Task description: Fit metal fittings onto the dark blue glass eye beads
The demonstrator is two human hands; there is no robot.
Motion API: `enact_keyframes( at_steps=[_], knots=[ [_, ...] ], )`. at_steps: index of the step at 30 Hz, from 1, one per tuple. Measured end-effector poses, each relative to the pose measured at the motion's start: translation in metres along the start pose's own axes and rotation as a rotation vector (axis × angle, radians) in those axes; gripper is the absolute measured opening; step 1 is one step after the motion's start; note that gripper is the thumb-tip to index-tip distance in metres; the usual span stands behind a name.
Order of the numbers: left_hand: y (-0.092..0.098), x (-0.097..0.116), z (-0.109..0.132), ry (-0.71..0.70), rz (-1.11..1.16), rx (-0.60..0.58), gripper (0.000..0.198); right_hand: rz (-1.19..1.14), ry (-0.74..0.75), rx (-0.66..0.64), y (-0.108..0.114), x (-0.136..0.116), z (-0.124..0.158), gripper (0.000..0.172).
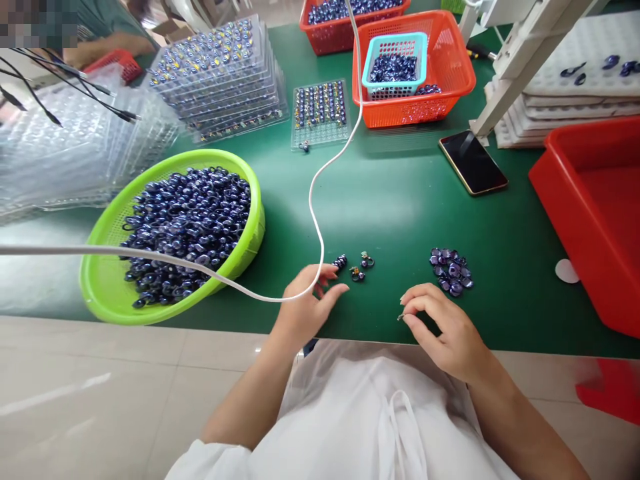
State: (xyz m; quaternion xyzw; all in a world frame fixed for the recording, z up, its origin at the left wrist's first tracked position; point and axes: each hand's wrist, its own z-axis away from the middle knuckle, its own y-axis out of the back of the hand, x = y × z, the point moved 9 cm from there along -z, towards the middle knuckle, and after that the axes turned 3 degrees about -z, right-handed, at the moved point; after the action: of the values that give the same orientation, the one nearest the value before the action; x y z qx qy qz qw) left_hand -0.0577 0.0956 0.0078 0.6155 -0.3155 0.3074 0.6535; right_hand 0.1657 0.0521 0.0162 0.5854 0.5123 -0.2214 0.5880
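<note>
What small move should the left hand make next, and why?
Probably the left hand should edge forward and pick up the dark blue piece at its fingertips. Its fingers are spread and hold nothing, while the right hand pinches a small part between thumb and forefinger. The piece lies loose on the green mat, nearest that hand.

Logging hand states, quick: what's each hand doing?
Left hand: open, fingertips by small dark pieces.
Right hand: pinched shut on a small part.
</note>
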Motion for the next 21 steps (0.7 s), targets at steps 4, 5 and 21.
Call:
enact_keyframes(
  at_steps=[4, 5, 21],
  knots=[
    [0.009, -0.018, -0.009, -0.017, -0.283, 0.123, 0.024, -0.028, -0.026, 0.042, -0.001, 0.003, 0.000, 0.012],
    [0.007, -0.021, -0.010, -0.022, -0.302, 0.128, 0.021, -0.035, -0.028, 0.049, -0.002, 0.002, -0.001, 0.012],
    [-0.019, 0.011, 0.013, -0.098, 0.194, -0.069, 0.021, -0.213, -0.221, 0.047, -0.014, 0.016, 0.003, 0.011]
  ],
)
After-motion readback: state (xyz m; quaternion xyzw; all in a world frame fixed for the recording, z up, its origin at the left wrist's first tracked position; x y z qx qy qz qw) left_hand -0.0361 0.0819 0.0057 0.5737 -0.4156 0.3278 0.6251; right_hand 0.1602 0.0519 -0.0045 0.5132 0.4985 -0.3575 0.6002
